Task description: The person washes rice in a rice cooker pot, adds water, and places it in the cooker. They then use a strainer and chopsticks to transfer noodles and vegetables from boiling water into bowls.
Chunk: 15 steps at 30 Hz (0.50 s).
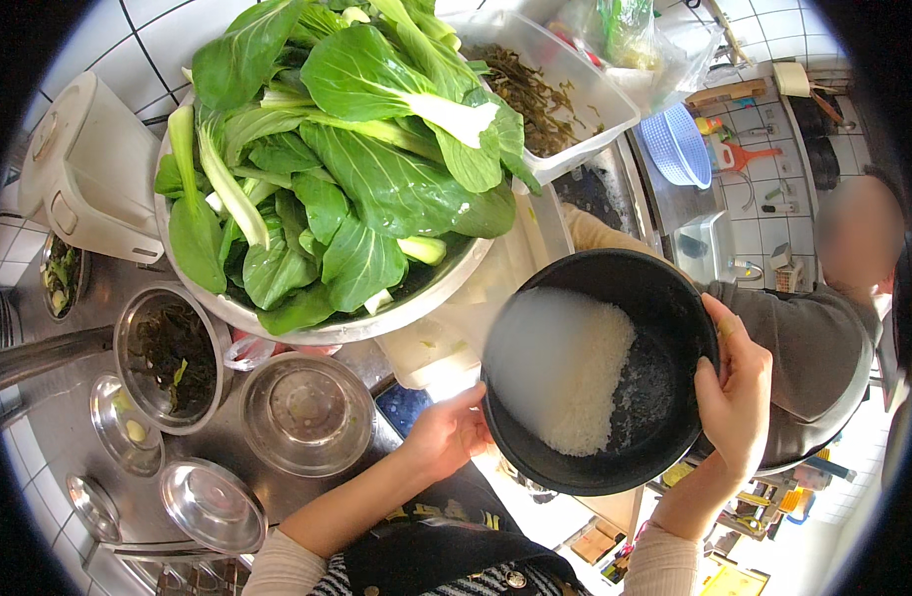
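Both hands hold a round black inner pot (664, 439), tilted so that its inside faces me. My left hand (444, 436) supports the left side, fingers at the wall. At the right rim, my right hand (735, 391) grips with the thumb on the edge. White rice grains (593, 402) lie across the pot's bottom. A pale, blurred patch hides part of them, and I cannot tell whether it is cloudy water. Beyond the pot, at upper left, a large metal basin (336, 331) is heaped with leafy bok choy (381, 171).
A steel bowl (307, 413) and a strainer of dark greens (169, 357) stand on the steel counter at left, near a white plastic bin (106, 171). Behind the pot is a clear tub (612, 134) of brown shreds. A person (798, 350) in dark clothing stands close at right.
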Available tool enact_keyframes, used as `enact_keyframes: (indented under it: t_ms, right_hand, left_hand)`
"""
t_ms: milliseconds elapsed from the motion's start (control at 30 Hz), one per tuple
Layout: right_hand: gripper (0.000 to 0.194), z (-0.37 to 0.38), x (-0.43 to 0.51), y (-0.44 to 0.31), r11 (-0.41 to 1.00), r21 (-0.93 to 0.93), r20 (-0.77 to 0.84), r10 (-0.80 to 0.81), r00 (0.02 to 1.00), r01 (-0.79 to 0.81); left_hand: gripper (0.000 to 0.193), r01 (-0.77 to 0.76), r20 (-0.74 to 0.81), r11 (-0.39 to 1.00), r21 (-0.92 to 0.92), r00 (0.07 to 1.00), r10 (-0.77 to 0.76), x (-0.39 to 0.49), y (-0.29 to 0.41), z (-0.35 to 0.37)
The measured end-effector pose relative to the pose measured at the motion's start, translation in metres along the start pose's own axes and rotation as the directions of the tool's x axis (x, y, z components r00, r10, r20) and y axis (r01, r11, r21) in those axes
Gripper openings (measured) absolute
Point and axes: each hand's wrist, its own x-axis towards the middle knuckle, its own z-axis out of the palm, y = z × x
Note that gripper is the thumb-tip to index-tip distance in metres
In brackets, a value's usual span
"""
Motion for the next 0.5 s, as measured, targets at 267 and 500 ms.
enact_keyframes:
  t_ms: [267, 500]
  right_hand:
    - [0.046, 0.0009, 0.0027, -0.0018, 0.999, -0.022, 0.003, -0.031, 1.0, 0.031]
    - [0.044, 0.0028, 0.0041, -0.0065, 0.996, 0.038, -0.06, -0.083, 0.995, 0.085]
  left_hand:
    - [0.028, 0.006, -0.017, 1.0, 0.025, 1.0, -0.006, 0.0002, 0.0008, 0.0006]
    - [0.026, 0.031, -0.049, 0.999, -0.029, 0.998, -0.032, -0.0002, 0.0001, 0.0006]
